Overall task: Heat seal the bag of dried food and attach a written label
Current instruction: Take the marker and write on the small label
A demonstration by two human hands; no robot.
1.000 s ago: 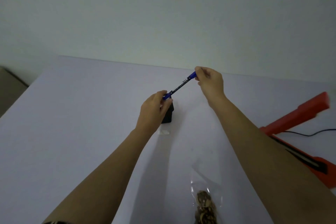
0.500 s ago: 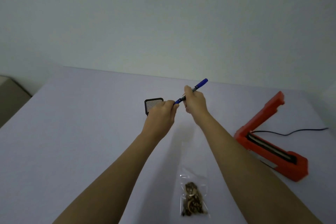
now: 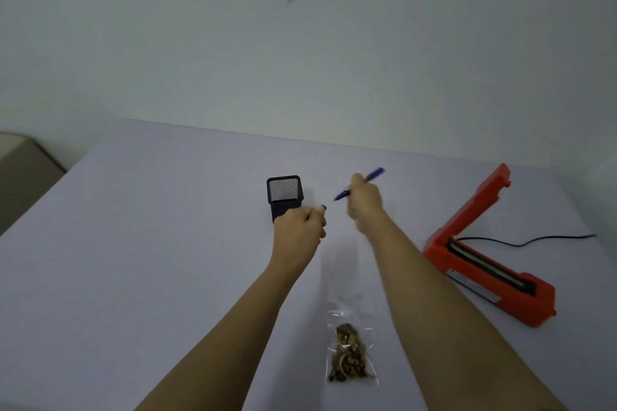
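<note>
Far left, beyond the table point(image 3: 150, 243) edge, a grey-brown surface point(image 3: 20, 170) shows; I cannot tell what it is.

On the table, left of centre, a black mesh pen holder point(image 3: 283, 192) stands upright. Its near lower corner is hidden behind my left hand point(image 3: 298, 230).

Left hand: fingers curled into a loose fist, knuckles up, held just in front of the holder. A small blue pen cap point(image 3: 323, 207) protrudes from the fingertips, pinched there.

Right hand point(image 3: 365, 202): fingers curled round a blue pen point(image 3: 373, 175), raised above the table. The tail of the pen points up and to the right, and the writing end points down and to the left, toward the cap. Cap and pen are apart, with a short gap between them.

The clear bag point(image 3: 340, 315) lies flat on the table nearer to me, between my two forearms. The dried food point(image 3: 349, 355) sits in its lower part, and the upper part is clear film. Whether its mouth is sealed I cannot tell.

At the right, the red heat sealer point(image 3: 534, 300) sits on the table, well apart from the bag, with its arm point(image 3: 480, 207) raised at an angle and the dark sealing strip exposed. A black cord point(image 3: 534, 238) runs from it toward the right edge.
</note>
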